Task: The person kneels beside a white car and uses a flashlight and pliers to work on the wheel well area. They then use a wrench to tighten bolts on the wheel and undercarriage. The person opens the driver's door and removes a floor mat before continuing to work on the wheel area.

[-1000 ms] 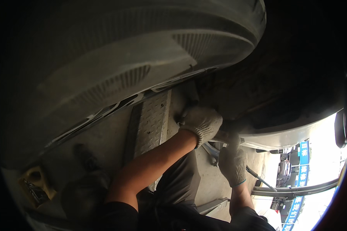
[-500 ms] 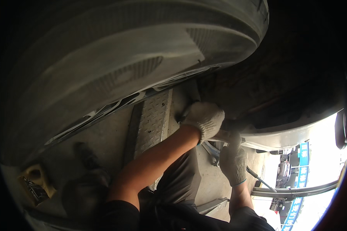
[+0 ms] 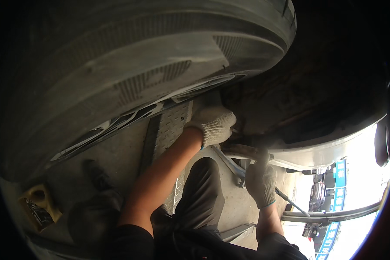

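Under a raised vehicle, my left hand in a pale knitted glove is closed beside the dark wheel-arch area. A small thin bit shows at its fingers, too little to name. Lower and to the right, my right hand, gloved too, is closed around the lower edge of the white body panel. Its fingertips are hidden by the panel. Between the two hands runs a pale curved strip, seemingly part of that edge. The big tyre hangs above my left forearm.
A metal tread-plate ramp lies below the wheel. At lower left stands a yellowish jug. A metal arm and a thin bar sit near my right hand. Parked cars show in the bright outdoors at right.
My left hand has moved left, away from the right hand and the curved strip, uncovering more of the strip. The tyre appears slightly shifted. My right hand has stayed in place.
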### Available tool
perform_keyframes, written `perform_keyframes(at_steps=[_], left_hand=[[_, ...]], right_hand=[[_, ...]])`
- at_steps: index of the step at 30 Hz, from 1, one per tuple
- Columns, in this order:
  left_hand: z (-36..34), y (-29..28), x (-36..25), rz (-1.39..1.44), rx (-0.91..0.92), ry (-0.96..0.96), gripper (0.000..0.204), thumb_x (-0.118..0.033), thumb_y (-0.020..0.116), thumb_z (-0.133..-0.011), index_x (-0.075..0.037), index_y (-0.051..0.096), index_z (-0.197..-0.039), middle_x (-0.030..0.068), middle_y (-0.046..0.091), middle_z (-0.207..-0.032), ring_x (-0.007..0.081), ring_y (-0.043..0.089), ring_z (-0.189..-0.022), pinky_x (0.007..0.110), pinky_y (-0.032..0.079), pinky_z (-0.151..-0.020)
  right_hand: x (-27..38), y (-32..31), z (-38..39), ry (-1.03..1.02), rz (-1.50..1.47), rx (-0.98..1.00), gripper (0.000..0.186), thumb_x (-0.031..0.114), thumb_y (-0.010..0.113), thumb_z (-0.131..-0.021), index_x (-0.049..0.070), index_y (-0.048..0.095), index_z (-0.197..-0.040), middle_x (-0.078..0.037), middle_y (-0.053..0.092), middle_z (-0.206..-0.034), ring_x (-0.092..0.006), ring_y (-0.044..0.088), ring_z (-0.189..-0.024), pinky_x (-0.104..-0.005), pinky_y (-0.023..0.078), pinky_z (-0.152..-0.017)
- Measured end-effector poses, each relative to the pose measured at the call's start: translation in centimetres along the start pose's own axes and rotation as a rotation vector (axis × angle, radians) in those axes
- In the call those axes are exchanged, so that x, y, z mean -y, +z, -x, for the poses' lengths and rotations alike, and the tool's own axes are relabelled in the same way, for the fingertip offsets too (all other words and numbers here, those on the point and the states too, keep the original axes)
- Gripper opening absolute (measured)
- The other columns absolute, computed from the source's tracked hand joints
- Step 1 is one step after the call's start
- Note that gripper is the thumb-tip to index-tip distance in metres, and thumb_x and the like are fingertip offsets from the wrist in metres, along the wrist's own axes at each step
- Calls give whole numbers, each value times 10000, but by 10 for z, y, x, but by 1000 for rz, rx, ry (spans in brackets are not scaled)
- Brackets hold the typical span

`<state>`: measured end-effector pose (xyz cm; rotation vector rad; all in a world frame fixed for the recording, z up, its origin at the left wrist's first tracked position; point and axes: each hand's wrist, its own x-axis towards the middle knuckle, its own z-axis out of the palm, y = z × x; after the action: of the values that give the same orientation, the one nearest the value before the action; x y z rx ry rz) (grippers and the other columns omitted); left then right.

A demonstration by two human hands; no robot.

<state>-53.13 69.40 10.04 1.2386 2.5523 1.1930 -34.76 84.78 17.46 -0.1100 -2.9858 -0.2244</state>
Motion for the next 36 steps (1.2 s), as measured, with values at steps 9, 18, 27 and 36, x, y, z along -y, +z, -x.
perform_keyframes(at_steps=[9, 18, 27, 36], left_hand=[[-6, 7, -28, 25, 54, -4, 177, -163, 619, -840, -63, 761, -875, 148, 735, -880, 301, 729, -843, 425, 592, -700], [-7, 1, -40, -37, 20, -15, 198, -204, 622, -862, -76, 771, -887, 139, 739, -850, 297, 736, -828, 412, 594, -682], [-11, -3, -68, -103, 1, -12, 197, -206, 609, -875, -99, 773, -867, 116, 743, -810, 276, 735, -764, 424, 587, -630], [-5, 12, -50, -19, 23, -7, 187, -180, 627, -839, -45, 757, -838, 199, 719, -775, 319, 728, -724, 438, 571, -600]], right_hand=[[6, -4, 1, 82, -1, 65, 645, 66, 547, -850, -15, 309, -1444, -205, 682, -809, -412, 623, -595, -525, 477, -540], [6, -7, 1, 47, 55, 57, 642, 96, 544, -843, -26, 309, -1428, -206, 695, -929, -423, 622, -621, -542, 497, -610], [8, -9, 4, 54, 163, 98, 706, 161, 544, -850, -109, 262, -1438, -204, 627, -654, -408, 584, -505, -536, 459, -496], [11, -14, 4, 69, 154, 154, 707, 158, 543, -848, -128, 250, -1424, -202, 631, -661, -404, 589, -512, -530, 459, -492]])
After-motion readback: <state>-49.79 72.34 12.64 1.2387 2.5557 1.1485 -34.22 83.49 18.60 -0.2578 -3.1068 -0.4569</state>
